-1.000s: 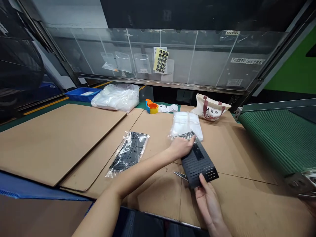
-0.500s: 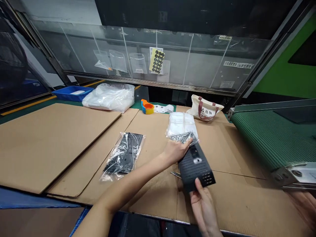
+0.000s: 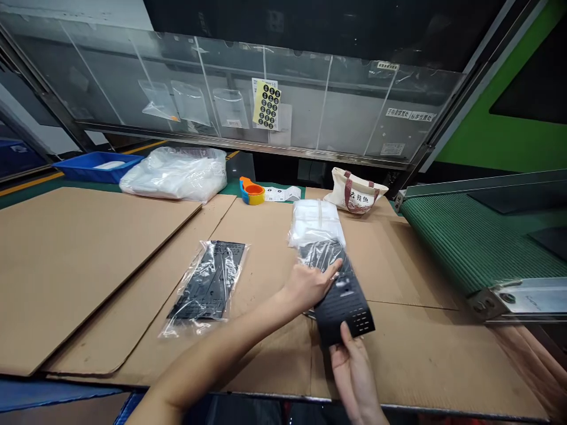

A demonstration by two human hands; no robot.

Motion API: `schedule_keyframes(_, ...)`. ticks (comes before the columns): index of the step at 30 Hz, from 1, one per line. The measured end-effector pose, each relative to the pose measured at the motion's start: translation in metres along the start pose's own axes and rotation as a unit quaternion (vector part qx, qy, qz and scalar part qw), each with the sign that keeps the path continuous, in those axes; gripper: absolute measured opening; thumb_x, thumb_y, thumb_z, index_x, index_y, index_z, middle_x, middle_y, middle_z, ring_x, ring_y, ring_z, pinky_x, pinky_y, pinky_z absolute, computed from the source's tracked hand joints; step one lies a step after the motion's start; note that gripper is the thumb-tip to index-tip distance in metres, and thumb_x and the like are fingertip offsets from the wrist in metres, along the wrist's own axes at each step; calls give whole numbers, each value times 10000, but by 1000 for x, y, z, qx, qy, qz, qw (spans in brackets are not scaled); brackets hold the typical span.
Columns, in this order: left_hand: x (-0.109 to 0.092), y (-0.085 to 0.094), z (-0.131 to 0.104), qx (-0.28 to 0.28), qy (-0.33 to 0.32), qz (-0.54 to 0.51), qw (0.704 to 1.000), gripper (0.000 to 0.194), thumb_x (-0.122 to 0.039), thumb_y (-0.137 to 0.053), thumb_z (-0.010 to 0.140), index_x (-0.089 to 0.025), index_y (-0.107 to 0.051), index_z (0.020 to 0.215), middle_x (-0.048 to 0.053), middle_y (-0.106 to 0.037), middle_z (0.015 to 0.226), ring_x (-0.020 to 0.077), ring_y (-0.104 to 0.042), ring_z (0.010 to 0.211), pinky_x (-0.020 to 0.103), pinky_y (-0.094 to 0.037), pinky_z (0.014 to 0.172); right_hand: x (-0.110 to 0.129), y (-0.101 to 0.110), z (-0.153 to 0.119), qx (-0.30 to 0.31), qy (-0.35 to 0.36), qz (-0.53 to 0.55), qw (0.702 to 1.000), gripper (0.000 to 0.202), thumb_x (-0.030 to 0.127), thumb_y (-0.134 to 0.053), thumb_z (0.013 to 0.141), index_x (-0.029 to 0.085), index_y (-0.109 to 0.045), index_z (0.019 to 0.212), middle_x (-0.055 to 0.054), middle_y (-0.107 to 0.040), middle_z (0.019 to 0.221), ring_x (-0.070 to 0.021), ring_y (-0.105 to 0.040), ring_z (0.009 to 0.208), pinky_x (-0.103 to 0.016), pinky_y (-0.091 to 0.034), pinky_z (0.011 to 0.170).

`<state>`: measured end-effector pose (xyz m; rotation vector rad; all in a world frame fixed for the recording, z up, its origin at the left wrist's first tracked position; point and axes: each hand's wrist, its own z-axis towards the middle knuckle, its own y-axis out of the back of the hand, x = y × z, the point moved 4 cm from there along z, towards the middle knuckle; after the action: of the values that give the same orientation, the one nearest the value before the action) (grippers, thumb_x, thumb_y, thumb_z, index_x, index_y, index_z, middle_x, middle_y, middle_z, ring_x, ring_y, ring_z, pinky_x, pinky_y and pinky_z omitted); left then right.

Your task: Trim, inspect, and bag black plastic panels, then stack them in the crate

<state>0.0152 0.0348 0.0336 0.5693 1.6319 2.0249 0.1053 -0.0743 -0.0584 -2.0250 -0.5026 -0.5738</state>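
My right hand grips the near end of a black slotted panel, thumb on top and fingers beneath. The panel's far end sits inside a clear plastic bag. Closed on the bag's near edge is my left hand, its index finger stretched along the panel. Just beyond lies a stack of clear bags, partly covered by the panel. To the left, a bagged black panel rests flat on the cardboard. A small metal object peeks out beneath my left wrist, mostly hidden.
Cardboard sheets cover the table. At the back are a blue tray, a bulky plastic bundle, a tape dispenser and a cloth bag. A green conveyor belt borders the right, with another person's arm below it.
The bag covers a little more of the panel, and my left hand has moved slightly down along it. The camera view has shifted, so the surroundings appear further left.
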Motion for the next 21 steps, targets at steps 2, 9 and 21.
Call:
schedule_keyframes(2, -3, 0, -3, -9, -6, 0, 1000, 436, -318, -367, 972, -254, -471, 1391, 93, -711, 644, 213, -681, 559, 243, -407, 459, -6, -4, -1, 32, -43, -22, 998, 354, 333, -878, 568, 222, -742, 875, -33, -767, 939, -192, -714, 872, -332, -560, 875)
schedule_keyframes(9, -17, 1, -14, -47, -49, -1, 998, 417, -334, -385, 971, -228, -514, 1353, 73, -691, 591, 181, -656, 492, 215, -362, 412, -10, -2, 0, -5, -9, -27, 1000, 351, 356, -878, 549, 236, -743, 851, -20, -766, 912, -179, -699, 869, -280, -560, 815)
schedule_keyframes(21, -53, 2, -52, -151, -174, 44, 972, 517, -158, -526, 842, -128, -502, 1357, -15, -558, 487, 142, -519, 368, 235, -333, 356, -12, -26, -1, 79, 57, -82, 992, 313, 419, -772, 626, 216, -720, 859, 50, -594, 613, -120, -607, 635, -241, -539, 676)
